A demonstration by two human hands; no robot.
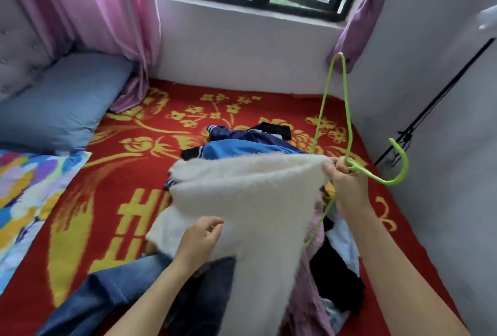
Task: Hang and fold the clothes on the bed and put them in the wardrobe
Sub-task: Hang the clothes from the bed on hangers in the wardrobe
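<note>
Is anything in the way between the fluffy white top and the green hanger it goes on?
No, nothing visible. The right hand grips the green hanger and the top edge of the fluffy white top together, so they touch. The left hand is at the top's lower part. The wardrobe is not in view.

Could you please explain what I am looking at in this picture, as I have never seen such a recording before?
There is no machine here. A person wears a camera on the head, looking forward and down, so the two bare arms are their own. The right hand grips a bright green plastic hanger at its neck, together with the top edge of a fluffy cream-white garment. The left hand is at that garment's lower part with its fingers curled; whether it pinches the fabric is unclear. Underneath is a red and yellow patterned bed blanket with more clothes on it, such as a blue jacket and blue jeans.
</note>
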